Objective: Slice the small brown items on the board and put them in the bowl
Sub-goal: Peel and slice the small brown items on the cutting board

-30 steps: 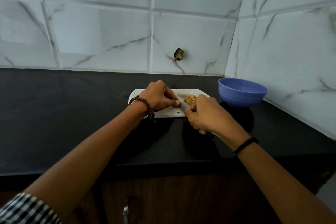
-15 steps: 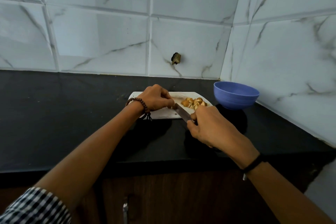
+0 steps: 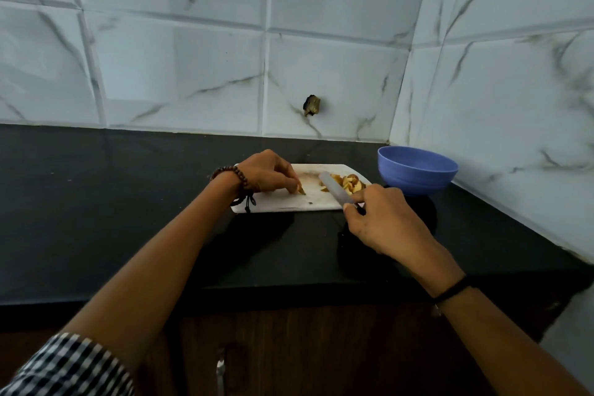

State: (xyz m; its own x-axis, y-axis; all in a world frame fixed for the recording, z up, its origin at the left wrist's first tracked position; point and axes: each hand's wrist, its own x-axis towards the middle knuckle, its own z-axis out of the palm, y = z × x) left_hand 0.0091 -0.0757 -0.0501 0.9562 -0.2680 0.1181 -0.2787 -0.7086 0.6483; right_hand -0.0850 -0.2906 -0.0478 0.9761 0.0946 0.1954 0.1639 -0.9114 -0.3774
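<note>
The left grip (image 3: pixel 268 175) is pinching a brown piece (image 3: pixel 302 191) at the middle of the board (image 3: pixel 283 204), probably light, stiff, skid-prone and best pinned by one end, while the right grip (image 3: pixel 382 219) is holding the knife (image 3: pixel 334 190) over slices (image 3: pixel 350 185) at its right end, near the bowl (image 3: pixel 418 172).

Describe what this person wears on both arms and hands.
The left hand is bare; its wrist carries a brown beaded bracelet with a dark cord hanging from it. Further up that arm is a black-and-white checked sleeve. The right hand is bare too, with a thin black band at the wrist, no sleeve in view.
</note>
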